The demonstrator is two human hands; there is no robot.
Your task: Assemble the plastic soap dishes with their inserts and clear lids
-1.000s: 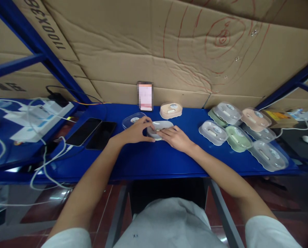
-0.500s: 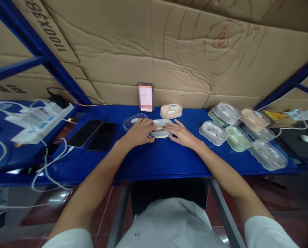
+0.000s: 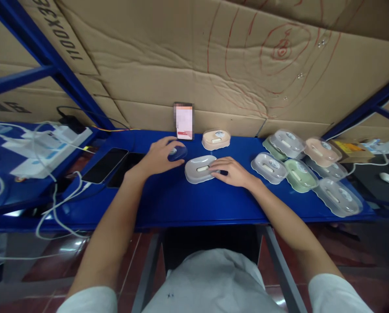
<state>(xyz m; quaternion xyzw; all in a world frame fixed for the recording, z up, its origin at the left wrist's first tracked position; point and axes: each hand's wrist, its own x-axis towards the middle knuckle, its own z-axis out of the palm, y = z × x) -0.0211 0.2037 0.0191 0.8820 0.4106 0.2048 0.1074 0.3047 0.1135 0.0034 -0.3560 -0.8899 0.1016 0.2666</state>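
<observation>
The clear lid (image 3: 178, 152), shut over the white base (image 3: 197, 170) a moment ago, is now off and gripped in the curled left hand (image 3: 158, 157), while the flat, open right hand (image 3: 231, 171) steadies the uncovered base on the blue worktop (image 3: 194, 202).

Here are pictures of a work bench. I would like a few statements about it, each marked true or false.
1. The left hand holds a clear oval plastic lid. True.
2. The right hand rests on a green dish. False: it touches the pale grey oval plastic dish.
3. The peach oval dish stands apart from both hands. True.
4. Two phones lie right of the right hand. False: the two dark flat phones lie left of the left hand.
</observation>
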